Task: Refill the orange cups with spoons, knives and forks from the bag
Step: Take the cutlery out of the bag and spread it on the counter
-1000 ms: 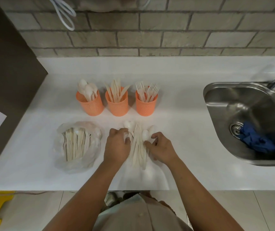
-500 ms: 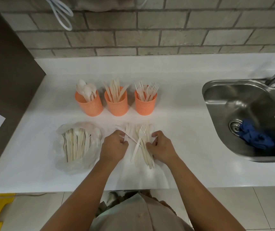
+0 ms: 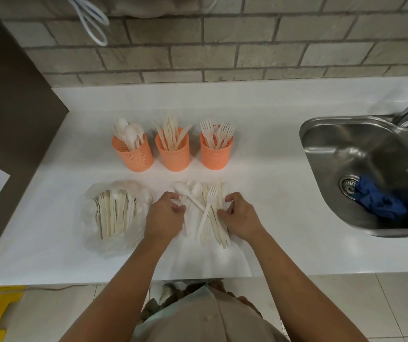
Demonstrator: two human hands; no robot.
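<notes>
Head view: white counter [image 3: 267, 154] below a brick wall [image 3: 222, 45]; steel sink [image 3: 321, 144] at right, blue cloth [image 3: 378, 206] inside. Three orange cups [image 3: 174, 159] in a row: spoons, knives, forks. Bag [image 3: 114, 243] of cutlery just left of loose pile [image 3: 209, 211]. Left hand [image 3: 164, 217] and right hand [image 3: 241, 217], fingers curled, pinch pieces at the pile's opposite edges.
</notes>
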